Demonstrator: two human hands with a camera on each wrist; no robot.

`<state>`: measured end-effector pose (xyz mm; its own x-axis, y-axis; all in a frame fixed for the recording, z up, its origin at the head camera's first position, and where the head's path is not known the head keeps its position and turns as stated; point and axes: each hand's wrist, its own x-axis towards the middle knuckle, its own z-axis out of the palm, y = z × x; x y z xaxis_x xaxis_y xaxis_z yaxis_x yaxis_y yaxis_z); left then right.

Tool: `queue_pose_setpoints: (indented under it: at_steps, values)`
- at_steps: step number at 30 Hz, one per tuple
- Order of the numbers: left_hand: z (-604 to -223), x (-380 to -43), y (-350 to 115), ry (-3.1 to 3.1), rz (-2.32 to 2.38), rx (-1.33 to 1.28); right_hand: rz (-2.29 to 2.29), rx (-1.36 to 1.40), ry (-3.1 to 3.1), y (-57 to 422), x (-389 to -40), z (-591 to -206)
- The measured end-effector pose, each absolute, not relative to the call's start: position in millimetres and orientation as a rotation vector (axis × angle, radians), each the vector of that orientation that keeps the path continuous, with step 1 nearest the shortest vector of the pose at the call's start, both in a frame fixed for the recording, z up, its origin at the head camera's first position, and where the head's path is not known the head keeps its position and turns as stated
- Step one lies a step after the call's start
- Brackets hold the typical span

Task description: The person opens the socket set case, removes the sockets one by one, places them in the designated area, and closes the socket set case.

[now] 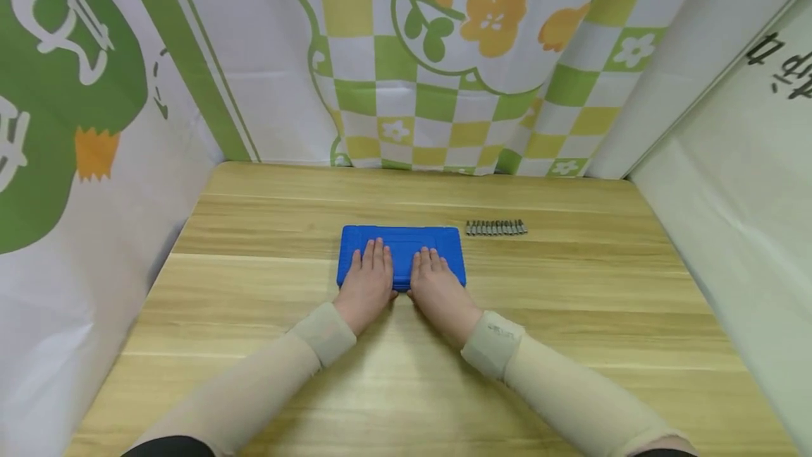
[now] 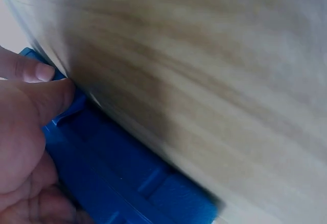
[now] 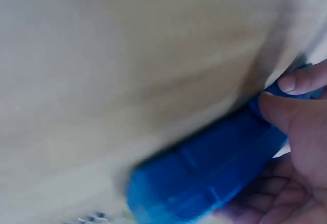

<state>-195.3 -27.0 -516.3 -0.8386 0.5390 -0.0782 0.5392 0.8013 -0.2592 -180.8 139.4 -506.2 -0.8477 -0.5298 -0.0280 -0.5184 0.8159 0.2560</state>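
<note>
A closed blue plastic case [image 1: 412, 235] lies flat on the wooden table. My left hand [image 1: 369, 281] lies over its left half, fingers stretched across the lid. Its thumb presses the front side, beside a catch in the left wrist view. Over the right half, my right hand [image 1: 438, 286] holds the case the same way, and its thumb [image 3: 276, 110] touches the front side. Both thumbs meet the front near the middle, close together. A row of several small metal bits or sockets [image 1: 497, 228] is lined up right of the case's back corner. What the case contains is hidden.
The light wooden table [image 1: 571, 316] extends around the case on every side. A checked, flowered curtain [image 1: 457, 118] hangs at the back edge. White printed sheets [image 1: 184, 90] stand at the left, and a pale sheet [image 1: 729, 161] stands at the right.
</note>
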Motion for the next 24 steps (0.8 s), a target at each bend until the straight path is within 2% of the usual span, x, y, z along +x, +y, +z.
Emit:
queue_pose_setpoints:
  at_steps: [6, 17, 24]
  values:
    - [-521, -197, -29, 2.995, -0.422, 0.89, -0.649, 0.906, -2.853, 133, -181, -505]
    - [-511, -199, -23, 3.043, -0.553, 0.917, -0.826, 0.902, -2.747, 132, -188, -494]
    - [-516, -192, -25, 3.023, -0.489, 0.91, -0.552, 0.908, -2.915, 137, -182, -496]
